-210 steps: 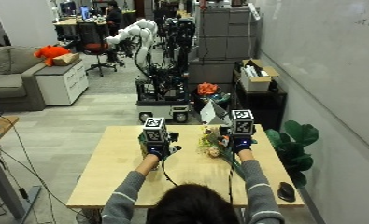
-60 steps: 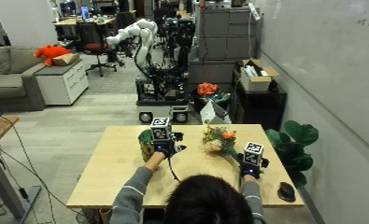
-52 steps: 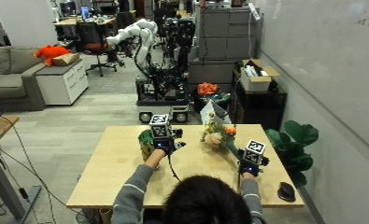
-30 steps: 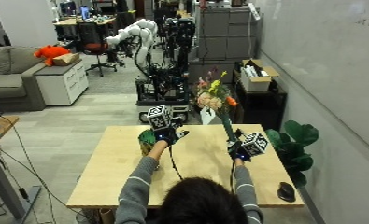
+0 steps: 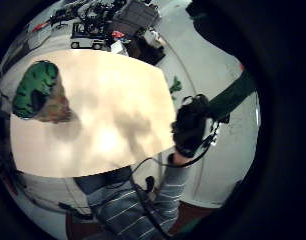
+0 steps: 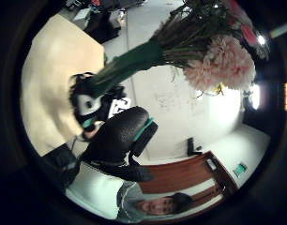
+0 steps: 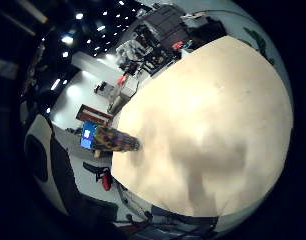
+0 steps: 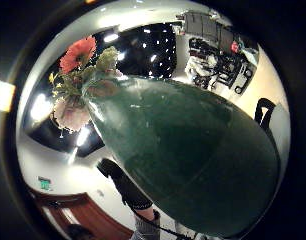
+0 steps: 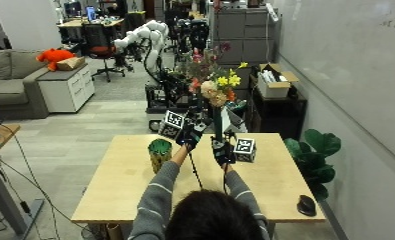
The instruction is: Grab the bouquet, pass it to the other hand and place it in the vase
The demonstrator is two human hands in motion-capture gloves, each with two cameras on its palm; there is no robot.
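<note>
My right hand (image 9: pixel 221 152) grips the bouquet (image 9: pixel 214 85) by its dark green wrapped stem and holds it upright above the middle of the table (image 9: pixel 270 175). The wrap fills the right thumb side palm view, with a red flower (image 8: pixel 78 52) at its far end. Just left of the stem, my left hand (image 9: pixel 188 136) is raised with relaxed fingers and holds nothing. Its palm views show the right hand (image 5: pixel 190 130) around the stem a little way off. The vase (image 9: pixel 160 152), patterned yellow-brown with a green top, stands on the table left of both hands.
A black mouse (image 9: pixel 305 205) lies near the table's front right corner. A potted plant (image 9: pixel 317 150) stands on the floor to the right. Robot arms and cabinets stand beyond the far edge.
The right hand has lifted the bouquet off the table, swung it upright and brought it left toward the left hand. The left hand rose slightly. The vase has not moved.
</note>
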